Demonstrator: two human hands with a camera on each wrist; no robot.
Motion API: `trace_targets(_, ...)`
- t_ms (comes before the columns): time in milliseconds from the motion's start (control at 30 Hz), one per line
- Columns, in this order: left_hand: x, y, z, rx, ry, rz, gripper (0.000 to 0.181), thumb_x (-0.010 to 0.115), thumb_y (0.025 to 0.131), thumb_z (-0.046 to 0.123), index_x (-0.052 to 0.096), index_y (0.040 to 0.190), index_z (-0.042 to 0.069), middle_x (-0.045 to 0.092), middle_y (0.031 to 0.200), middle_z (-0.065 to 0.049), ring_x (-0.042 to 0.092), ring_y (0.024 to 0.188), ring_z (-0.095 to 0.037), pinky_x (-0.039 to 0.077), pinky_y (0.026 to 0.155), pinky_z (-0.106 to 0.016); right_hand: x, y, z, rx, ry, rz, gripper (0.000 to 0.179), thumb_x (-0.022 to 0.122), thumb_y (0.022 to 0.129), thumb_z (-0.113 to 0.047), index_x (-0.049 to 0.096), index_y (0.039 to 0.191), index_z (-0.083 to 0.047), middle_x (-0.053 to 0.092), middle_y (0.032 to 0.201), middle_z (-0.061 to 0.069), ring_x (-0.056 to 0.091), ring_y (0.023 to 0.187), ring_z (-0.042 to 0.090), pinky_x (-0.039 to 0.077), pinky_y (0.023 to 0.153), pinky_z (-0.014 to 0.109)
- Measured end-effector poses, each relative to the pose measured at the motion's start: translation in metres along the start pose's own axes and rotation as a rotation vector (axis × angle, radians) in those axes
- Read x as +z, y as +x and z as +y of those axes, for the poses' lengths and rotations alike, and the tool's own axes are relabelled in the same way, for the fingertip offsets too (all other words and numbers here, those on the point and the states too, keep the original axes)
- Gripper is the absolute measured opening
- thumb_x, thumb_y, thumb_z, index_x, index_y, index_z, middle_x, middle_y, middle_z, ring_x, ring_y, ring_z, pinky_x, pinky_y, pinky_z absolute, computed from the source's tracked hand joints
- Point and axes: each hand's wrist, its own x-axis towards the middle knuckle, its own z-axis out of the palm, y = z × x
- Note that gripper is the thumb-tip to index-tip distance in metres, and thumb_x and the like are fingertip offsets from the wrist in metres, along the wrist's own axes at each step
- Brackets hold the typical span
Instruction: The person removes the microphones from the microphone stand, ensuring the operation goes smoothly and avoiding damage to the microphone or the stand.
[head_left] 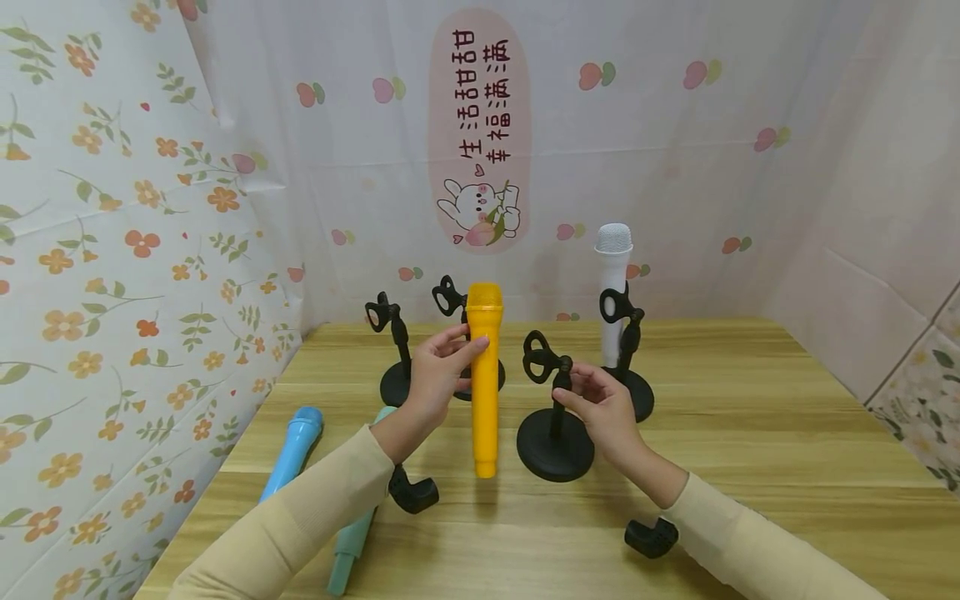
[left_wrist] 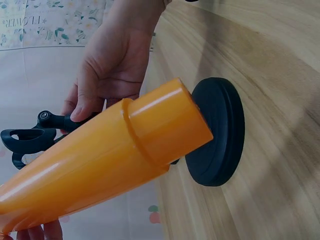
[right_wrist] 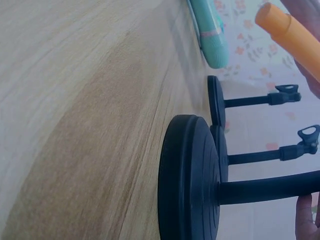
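My left hand (head_left: 442, 371) pinches a yellow toy microphone (head_left: 486, 392) near its head and holds it upright above the table, its narrow end pointing down. To the right, my right hand (head_left: 600, 404) grips the post of a black microphone stand (head_left: 557, 446) with a round base and an open clip on top. In the left wrist view the yellow microphone (left_wrist: 95, 160) crosses in front of that stand's base (left_wrist: 220, 132). The right wrist view shows the stand's base (right_wrist: 190, 180) close at the wooden surface, with the post running into the fingers.
Behind are two black stands, one at left (head_left: 401, 342) and one partly hidden (head_left: 448, 297). A white microphone (head_left: 613, 267) stands at the back right in another black stand (head_left: 637, 396). Blue (head_left: 296, 446) and green (head_left: 352, 542) microphones lie at front left.
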Motion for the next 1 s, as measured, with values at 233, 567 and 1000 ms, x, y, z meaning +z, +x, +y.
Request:
trace_targets(233, -0.004, -0.004, -0.002, -0.009, 0.052, 0.003, 0.046, 0.076, 0.086, 0.028, 0.063, 0.127, 0.010, 0.068, 0.110, -0.012, 0.069, 0.090, -0.020, 0.060, 0.066, -0.038, -0.001, 0.001, -0.002, 0.029, 0.006, 0.001, 0.039, 0.076, 0.084, -0.008, 0.061, 0.119, -0.001, 0.063, 0.094, -0.009, 0.060, 0.089, 0.008, 0.054, 0.080, 0.019)
trace_targets(567, -0.010, -0.012, -0.007, -0.057, 0.070, -0.008, 0.046, 0.077, 0.085, 0.030, 0.065, 0.126, 0.012, 0.068, 0.112, -0.012, 0.068, 0.083, -0.018, 0.060, 0.069, -0.040, -0.002, 0.003, -0.006, 0.034, 0.015, 0.036, 0.038, 0.075, 0.084, -0.006, 0.060, 0.119, 0.003, 0.064, 0.090, -0.010, 0.061, 0.087, 0.006, 0.055, 0.076, 0.019)
trace_targets(1000, -0.019, -0.022, -0.015, -0.093, 0.128, 0.005, 0.043, 0.076, 0.086, 0.028, 0.065, 0.124, 0.010, 0.070, 0.099, -0.008, 0.065, 0.073, -0.016, 0.059, 0.062, -0.034, -0.006, 0.018, -0.018, 0.046, 0.037, 0.054, 0.039, 0.075, 0.086, -0.010, 0.059, 0.120, 0.002, 0.062, 0.091, -0.010, 0.058, 0.089, 0.008, 0.052, 0.076, 0.017)
